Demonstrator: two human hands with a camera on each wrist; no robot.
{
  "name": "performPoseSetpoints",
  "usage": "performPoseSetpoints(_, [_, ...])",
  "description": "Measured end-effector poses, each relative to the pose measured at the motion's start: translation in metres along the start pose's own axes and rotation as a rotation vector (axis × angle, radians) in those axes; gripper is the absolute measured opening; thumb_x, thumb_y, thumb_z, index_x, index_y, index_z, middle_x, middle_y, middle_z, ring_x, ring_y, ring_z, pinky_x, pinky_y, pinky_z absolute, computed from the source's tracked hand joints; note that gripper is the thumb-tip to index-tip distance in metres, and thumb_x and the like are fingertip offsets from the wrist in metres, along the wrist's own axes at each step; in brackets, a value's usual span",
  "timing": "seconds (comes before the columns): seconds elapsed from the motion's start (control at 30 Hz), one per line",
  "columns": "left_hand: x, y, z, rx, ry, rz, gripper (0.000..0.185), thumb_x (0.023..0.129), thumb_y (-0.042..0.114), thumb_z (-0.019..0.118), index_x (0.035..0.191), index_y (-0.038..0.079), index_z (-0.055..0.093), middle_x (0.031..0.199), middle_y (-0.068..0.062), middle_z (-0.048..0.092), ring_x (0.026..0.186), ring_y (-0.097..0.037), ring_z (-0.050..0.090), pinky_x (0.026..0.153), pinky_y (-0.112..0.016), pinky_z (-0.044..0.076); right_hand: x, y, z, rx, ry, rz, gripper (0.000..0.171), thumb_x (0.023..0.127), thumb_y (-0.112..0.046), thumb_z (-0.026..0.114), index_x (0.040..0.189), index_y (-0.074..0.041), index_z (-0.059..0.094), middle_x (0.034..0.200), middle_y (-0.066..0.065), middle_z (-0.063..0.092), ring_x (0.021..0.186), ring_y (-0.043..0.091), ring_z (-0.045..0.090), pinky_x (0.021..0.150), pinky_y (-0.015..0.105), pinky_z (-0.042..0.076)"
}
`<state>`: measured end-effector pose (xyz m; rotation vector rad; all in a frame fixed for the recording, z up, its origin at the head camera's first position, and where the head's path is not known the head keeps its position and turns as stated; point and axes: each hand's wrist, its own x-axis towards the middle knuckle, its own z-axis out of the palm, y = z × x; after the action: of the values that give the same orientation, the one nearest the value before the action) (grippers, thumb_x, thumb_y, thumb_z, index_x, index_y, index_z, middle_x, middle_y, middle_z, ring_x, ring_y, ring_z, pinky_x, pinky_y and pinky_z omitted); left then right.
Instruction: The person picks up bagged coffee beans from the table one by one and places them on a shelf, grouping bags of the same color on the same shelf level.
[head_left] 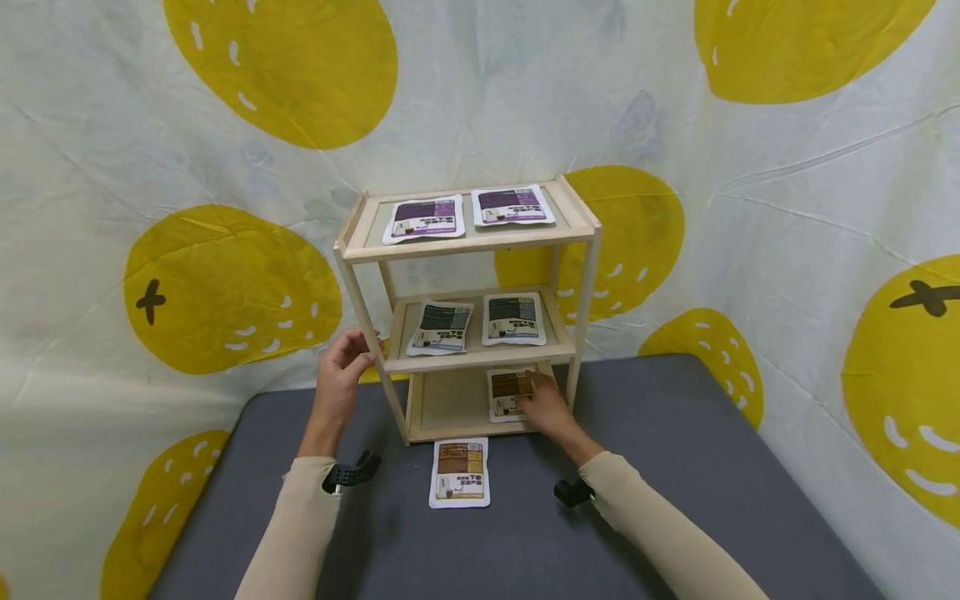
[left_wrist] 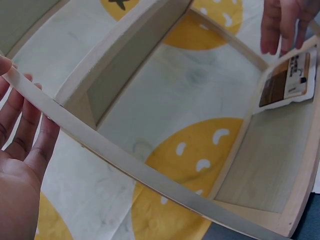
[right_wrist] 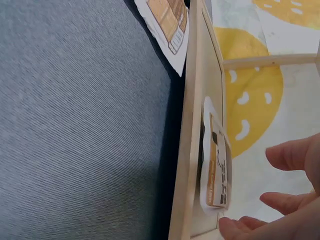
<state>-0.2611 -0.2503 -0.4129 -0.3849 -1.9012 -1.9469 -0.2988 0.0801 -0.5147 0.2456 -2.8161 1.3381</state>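
My left hand (head_left: pixel 345 375) holds the left front post (left_wrist: pixel 100 141) of a small three-tier wooden shelf (head_left: pixel 472 247), thumb on one side and fingers on the other. On the bottom tier, at its right side, lies a white-edged packet with a brown label (head_left: pixel 507 398). My right hand (head_left: pixel 546 410) is over that tier, overlapping the packet's right edge in the head view. In the right wrist view its fingers are spread beside the flat packet (right_wrist: pixel 215 170), with a gap between them. A similar packet with an orange-brown label (head_left: pixel 461 473) lies on the table before the shelf.
Two purple-labelled packets (head_left: pixel 512 207) lie on the top tier. The middle tier carries two dark green-labelled packets (head_left: pixel 513 319), the left one slightly askew. The shelf stands on a dark grey table (head_left: pixel 600 533), close to a cloth backdrop (head_left: pixel 465 100) with yellow fruit shapes.
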Motion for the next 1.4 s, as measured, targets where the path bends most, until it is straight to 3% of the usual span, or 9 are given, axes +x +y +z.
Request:
performPoseSetpoints(0.13, [0.0,0.0,0.0,-0.008,0.005,0.004,0.025,0.095,-0.008,0.058,0.119,-0.015,0.057,0.098,-0.009,0.065,0.089,-0.017,0.062,0.08,-0.025,0.054,-0.007,-0.005,0.001,0.055,0.031,-0.013,0.054,0.096,-0.011,0.065,0.144,0.008,0.048,0.148,0.032,0.045,0.138,0.047,0.043,0.11,0.06,0.038])
performPoseSetpoints(0.37, [-0.001,0.001,0.0,-0.015,0.007,0.012,0.027,0.095,-0.008,0.057,0.121,-0.017,0.055,0.103,-0.025,0.061,0.09,-0.017,0.062,0.079,-0.026,0.053,-0.017,-0.01,0.007,0.121,0.075,-0.037,0.052,0.095,-0.014,0.068,0.14,0.006,0.055,0.144,0.027,0.052,0.135,0.044,0.048,0.109,0.056,0.04])
performPoseSetpoints(0.67, [-0.001,0.0,-0.001,0.004,0.012,-0.003,0.024,0.096,-0.008,0.056,0.119,-0.014,0.057,0.097,-0.003,0.063,0.089,-0.017,0.061,0.081,-0.026,0.053,-0.03,-0.009,0.025,0.388,-0.019,-0.084,0.045,0.094,0.001,0.066,0.136,0.01,0.055,0.137,0.029,0.056,0.125,0.045,0.057,0.098,0.049,0.052])
performPoseSetpoints(0.97, [-0.002,0.001,-0.001,0.01,0.012,-0.01,0.025,0.096,-0.007,0.056,0.12,-0.014,0.056,0.098,-0.006,0.063,0.091,-0.018,0.061,0.081,-0.024,0.053,-0.039,-0.005,0.041,0.334,-0.223,-0.193,0.041,0.097,-0.006,0.066,0.136,0.006,0.058,0.127,0.02,0.068,0.113,0.032,0.067,0.095,0.041,0.054])
performPoseSetpoints(1.13, [-0.001,0.0,0.0,0.001,0.008,-0.003,0.027,0.096,-0.007,0.056,0.121,-0.015,0.056,0.1,-0.008,0.063,0.091,-0.018,0.061,0.081,-0.024,0.053,-0.041,-0.002,0.044,0.273,-0.364,-0.28,0.039,0.1,-0.012,0.064,0.136,0.004,0.06,0.129,0.015,0.068,0.117,0.03,0.065,0.1,0.049,0.05])
performPoseSetpoints(1.4, [-0.001,0.001,0.0,0.008,0.009,-0.006,0.025,0.096,-0.006,0.056,0.12,-0.013,0.057,0.1,-0.007,0.064,0.091,-0.018,0.061,0.081,-0.024,0.053,-0.043,0.001,0.046,0.192,-0.482,-0.349,0.037,0.099,-0.009,0.064,0.136,-0.002,0.064,0.139,0.009,0.063,0.12,0.029,0.063,0.1,0.052,0.049])
